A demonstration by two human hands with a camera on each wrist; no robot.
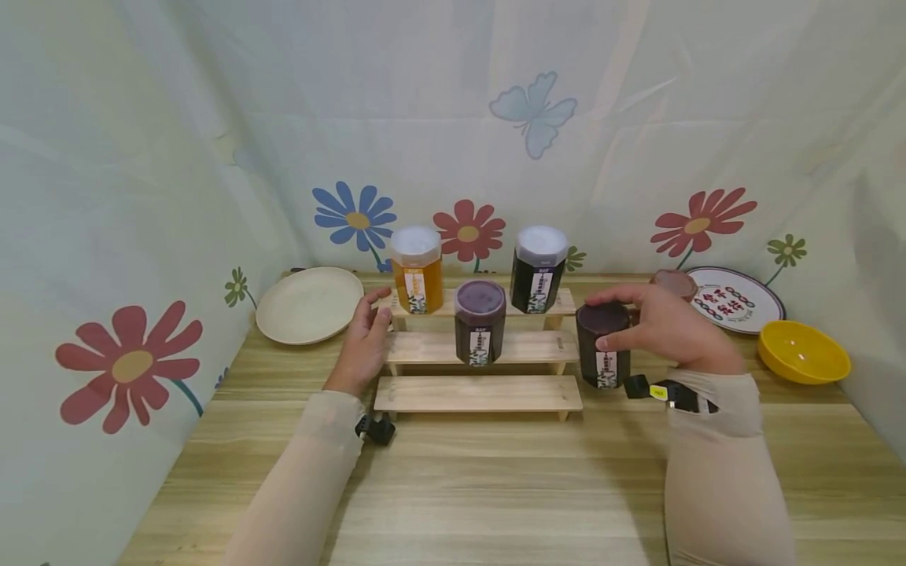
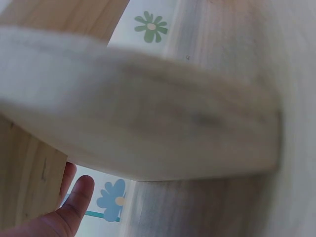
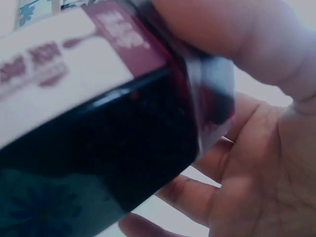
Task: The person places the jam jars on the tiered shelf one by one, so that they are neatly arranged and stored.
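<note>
My right hand grips a dark jar by its top, thumb in front and fingers behind, just right of a three-step wooden rack. Up close in the right wrist view, the jar's label and faceted side show, tilted across the picture. At the rack's left end is my left hand, its fingers loosely extended beside the upper steps; the left wrist view shows its thumb next to the wood. On the top step stand an orange jar and a white-lidded dark jar. A purple-lidded jar occupies the middle step.
A cream plate lies at the back left. Behind my right hand, a reddish round top partly shows beside a white plate with red characters. The yellow bowl sits at the far right. Flowered cloth encloses the wooden table.
</note>
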